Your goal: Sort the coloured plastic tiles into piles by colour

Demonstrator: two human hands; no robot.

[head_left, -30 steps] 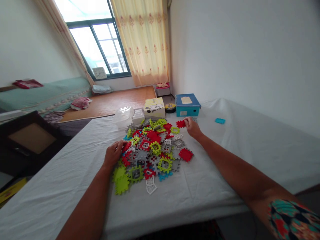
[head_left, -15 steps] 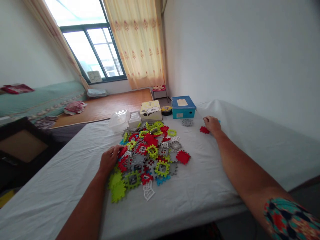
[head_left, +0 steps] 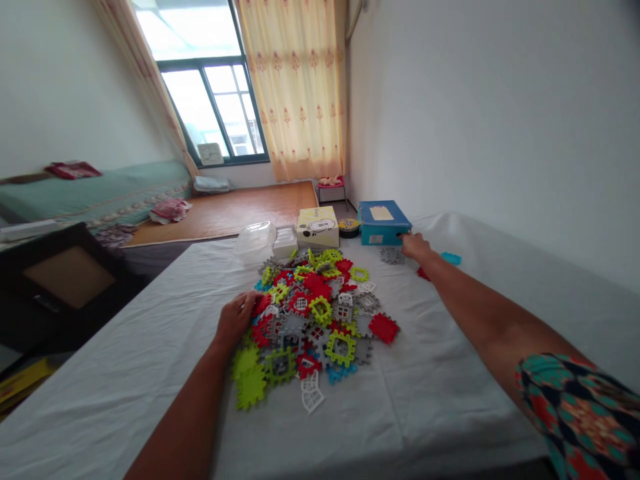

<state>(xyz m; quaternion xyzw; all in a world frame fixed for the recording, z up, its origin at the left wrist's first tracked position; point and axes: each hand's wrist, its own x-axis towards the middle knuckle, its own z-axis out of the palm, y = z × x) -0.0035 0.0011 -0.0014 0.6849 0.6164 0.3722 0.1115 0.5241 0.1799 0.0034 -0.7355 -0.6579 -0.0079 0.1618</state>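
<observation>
While resting the left hand [head_left: 239,319] against the left of the heap [head_left: 317,287], holds the right hand [head_left: 416,247] well apart, by the blue box [head_left: 383,225] and just right of the grey piece [head_left: 393,255], with no telling either grip.

Patterned sleeve [head_left: 575,413], teal, red, navy
</observation>
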